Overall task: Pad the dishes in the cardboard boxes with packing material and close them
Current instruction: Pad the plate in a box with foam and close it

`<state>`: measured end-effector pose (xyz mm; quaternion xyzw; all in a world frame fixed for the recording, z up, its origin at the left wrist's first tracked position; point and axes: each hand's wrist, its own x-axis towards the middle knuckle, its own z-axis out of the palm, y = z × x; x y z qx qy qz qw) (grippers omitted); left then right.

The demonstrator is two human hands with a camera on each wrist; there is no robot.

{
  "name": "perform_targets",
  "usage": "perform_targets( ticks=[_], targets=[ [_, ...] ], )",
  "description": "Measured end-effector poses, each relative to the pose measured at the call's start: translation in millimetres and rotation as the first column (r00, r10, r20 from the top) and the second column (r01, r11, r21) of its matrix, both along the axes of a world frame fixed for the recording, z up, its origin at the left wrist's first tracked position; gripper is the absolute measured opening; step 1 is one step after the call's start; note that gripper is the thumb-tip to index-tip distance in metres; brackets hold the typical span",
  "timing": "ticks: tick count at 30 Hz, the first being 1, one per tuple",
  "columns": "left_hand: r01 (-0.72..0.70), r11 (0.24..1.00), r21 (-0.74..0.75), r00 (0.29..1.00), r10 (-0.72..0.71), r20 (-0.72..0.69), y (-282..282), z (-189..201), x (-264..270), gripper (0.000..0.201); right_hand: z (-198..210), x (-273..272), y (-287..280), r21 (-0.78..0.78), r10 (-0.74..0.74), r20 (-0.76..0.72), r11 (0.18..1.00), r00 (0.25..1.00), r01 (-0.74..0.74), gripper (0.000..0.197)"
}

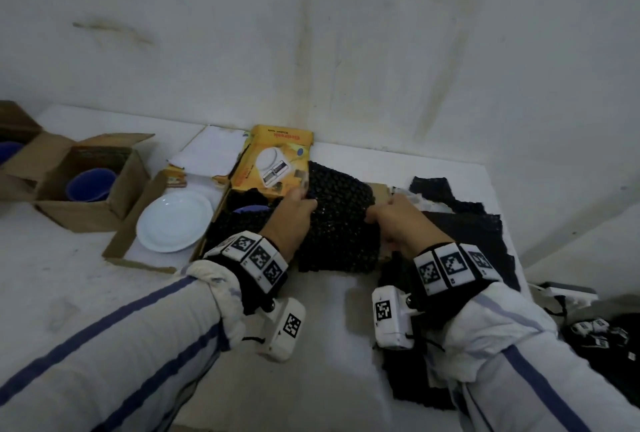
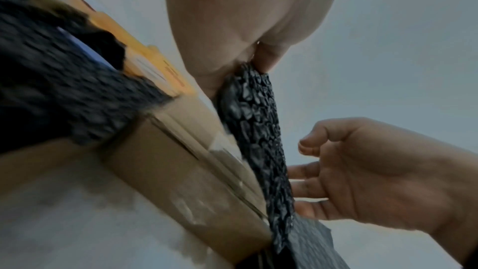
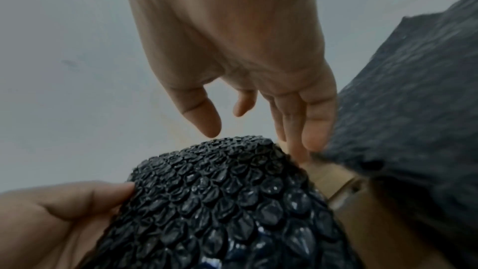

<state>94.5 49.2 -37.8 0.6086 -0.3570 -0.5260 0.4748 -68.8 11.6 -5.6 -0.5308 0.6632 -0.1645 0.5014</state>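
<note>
Left of the yellow box (image 1: 273,161) sat our white plate (image 1: 174,220) on a cardboard flap. Our left hand (image 1: 289,220) pinched the black bubble wrap (image 1: 337,224) over that box; right of it, our right hand (image 1: 403,224) hovered, fingers (image 3: 316,130) loosely spread.

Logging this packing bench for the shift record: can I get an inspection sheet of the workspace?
Surface: white table, scuffed.
Job's things: black bubble wrap sheet over yellow-lidded box; white plate on a cardboard flap; blue cup in open box.
Clutter: spare wrap pieces at right.
Grippers: left hand pinches the sheet; right hand, fingers loose, at its edge.
Cables: nothing seen.
Surroundings: stained white wall.
</note>
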Motion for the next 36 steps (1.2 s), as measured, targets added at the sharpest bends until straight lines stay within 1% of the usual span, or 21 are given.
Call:
perform_targets(
  ticks=[1,3,4,6,8,10,13,15,18,19,20,21,22,24,25,27,28,29,31,34,36],
  targets=[
    [-0.016,1.000,0.000,0.999,0.016,-0.039,3,0,15,0.020,1,13,2,0.018,0.050,0.001,0.999,0.999,-0.050,0.015],
    [-0.072,0.997,0.041,0.995,0.074,-0.059,10,-3,45,0.021,1,42,9,0.027,0.136,0.010,0.990,0.991,-0.137,0.020],
    [-0.102,0.993,0.063,0.995,0.103,-0.016,9,-9,61,0.018,-1,56,12,0.000,0.171,0.003,0.985,0.985,-0.171,0.023],
    [-0.128,0.986,0.108,0.982,0.110,0.154,10,-20,90,0.013,-10,86,17,-0.108,0.258,-0.094,0.958,0.962,-0.267,0.019],
    [-0.172,0.966,0.191,0.935,0.099,0.339,13,-27,113,0.011,-19,112,21,-0.155,0.337,-0.199,0.916,0.920,-0.369,0.015],
    [-0.182,0.955,0.235,0.868,0.044,0.494,17,-33,131,0.016,-27,134,23,-0.120,0.400,-0.261,0.890,0.879,-0.440,0.023],
    [-0.164,0.954,0.249,0.834,-0.001,0.552,22,-37,148,0.020,-35,156,26,-0.039,0.448,-0.365,0.868,0.816,-0.495,0.037],
    [-0.102,0.964,0.247,0.812,-0.062,0.580,23,-42,157,0.026,-42,165,27,-0.003,0.472,-0.421,0.853,0.775,-0.522,0.041],
    [0.047,0.973,0.224,0.698,-0.192,0.690,23,-45,164,0.020,-48,172,29,0.043,0.524,-0.505,0.809,0.686,-0.587,0.026],
    [0.084,0.971,0.224,0.662,-0.222,0.716,22,-47,165,0.020,-49,174,30,0.056,0.524,-0.531,0.807,0.667,-0.589,0.016],
    [0.116,0.968,0.222,0.636,-0.245,0.732,21,-48,166,0.023,-50,175,29,0.064,0.524,-0.560,0.800,0.642,-0.596,0.015],
    [0.148,0.961,0.234,0.601,-0.275,0.750,20,-51,166,0.028,-51,176,29,0.075,0.524,-0.588,0.794,0.617,-0.603,0.024],
    [0.186,0.948,0.258,0.540,-0.318,0.779,20,-52,166,0.034,-52,176,30,0.099,0.539,-0.618,0.776,0.572,-0.623,0.031],
    [0.238,0.909,0.341,0.379,-0.411,0.829,21,-53,166,0.045,-58,176,32,0.110,0.537,-0.635,0.774,0.555,-0.624,0.033],
    [0.246,0.897,0.367,0.314,-0.432,0.846,22,-51,166,0.049,-60,177,32,0.070,0.509,-0.643,0.783,0.572,-0.618,0.028],
    [0.265,0.889,0.373,0.248,-0.437,0.865,23,-48,166,0.054,-58,179,32,-0.024,0.447,-0.668,0.786,0.595,-0.618,0.012],
    [0.285,0.882,0.376,0.244,-0.446,0.861,23,-46,165,0.058,-58,181,31,-0.030,0.451,-0.684,0.768,0.573,-0.640,0.032],
    [0.311,0.863,0.398,0.241,-0.477,0.845,22,-46,165,0.065,-61,184,29,0.011,0.497,-0.693,0.732,0.522,-0.681,0.055],
    [0.355,0.781,0.515,0.175,-0.596,0.784,18,-46,163,0.081,-66,189,26,0.120,0.610,-0.668,0.653,0.425,-0.748,0.092],
    [0.334,0.669,0.664,0.045,-0.715,0.697,14,-50,162,0.095,-79,189,23,0.246,0.687,-0.621,0.628,0.378,-0.738,0.113],
    [0.312,0.640,0.702,0.021,-0.743,0.668,15,-53,160,0.098,-84,186,23,0.285,0.701,-0.619,0.620,0.354,-0.731,0.118]
  ],
)
